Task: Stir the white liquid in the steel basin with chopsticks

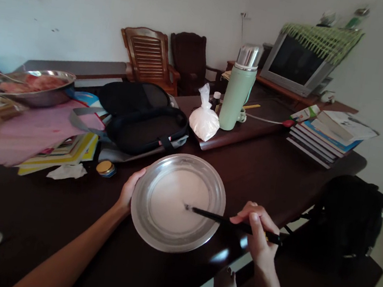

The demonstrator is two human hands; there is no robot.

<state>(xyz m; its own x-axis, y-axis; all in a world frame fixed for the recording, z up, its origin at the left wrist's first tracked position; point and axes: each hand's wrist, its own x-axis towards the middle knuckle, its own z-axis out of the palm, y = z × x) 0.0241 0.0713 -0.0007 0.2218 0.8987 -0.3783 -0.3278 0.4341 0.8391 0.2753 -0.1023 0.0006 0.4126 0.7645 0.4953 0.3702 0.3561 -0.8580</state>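
A round metal bowl with a wide rim stands on the dark table in front of me, holding a whitish, milky liquid. My left hand grips the bowl's left rim; most of its fingers are hidden behind the rim. From the right, my right hand is closed around a pair of black chopsticks, held slanting over the bowl. Their tips dip into the liquid near its middle. Just beyond the bowl is a knotted clear plastic bag of white powder.
A green thermos and a small dark bottle stand behind the bag. An open black case, a small gold-lidded jar and a bowl of meat lie to the left. Stacked books and a black backpack are at right.
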